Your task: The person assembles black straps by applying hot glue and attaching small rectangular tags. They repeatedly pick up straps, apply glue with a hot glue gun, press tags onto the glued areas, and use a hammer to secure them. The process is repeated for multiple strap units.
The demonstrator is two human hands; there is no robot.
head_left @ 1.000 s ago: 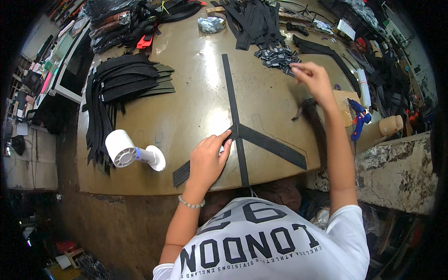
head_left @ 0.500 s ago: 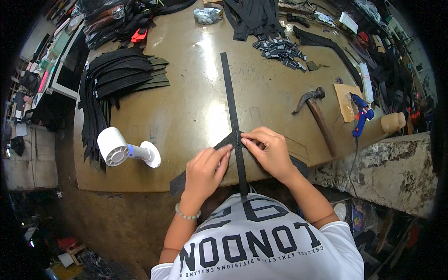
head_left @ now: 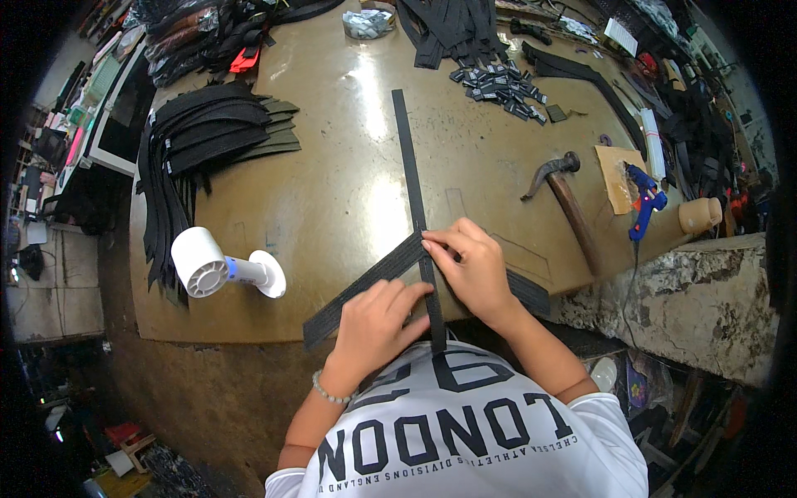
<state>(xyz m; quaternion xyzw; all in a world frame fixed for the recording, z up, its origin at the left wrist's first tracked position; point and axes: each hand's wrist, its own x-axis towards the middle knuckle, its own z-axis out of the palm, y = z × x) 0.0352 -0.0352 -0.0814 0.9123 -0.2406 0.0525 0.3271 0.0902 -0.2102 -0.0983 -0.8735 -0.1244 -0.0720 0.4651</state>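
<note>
A long narrow black strap (head_left: 407,158) runs up the table and down to the front of my shirt. A wide ribbed black band (head_left: 365,288) crosses it, bent to a peak, with both sides sloping toward the table's front edge. My right hand (head_left: 475,270) is closed in a pinch at the peak, where band and strap meet; its fingertips hide part of the join. Lower down, my left hand (head_left: 380,322) has its index finger and thumb on the narrow strap's lower length, the other fingers curled.
A white handheld fan (head_left: 224,266) lies left, near stacked black straps (head_left: 207,129). To the right are a hammer (head_left: 571,207), a blue glue gun (head_left: 643,203) on cardboard and a tape roll (head_left: 700,216). Small black pieces (head_left: 498,87) and a plastic tub (head_left: 369,25) sit farther back.
My left hand has moved down from the join to the strap's lower length, uncovering more of the wide band. My right hand has shifted slightly left and keeps its pinch at the peak.
</note>
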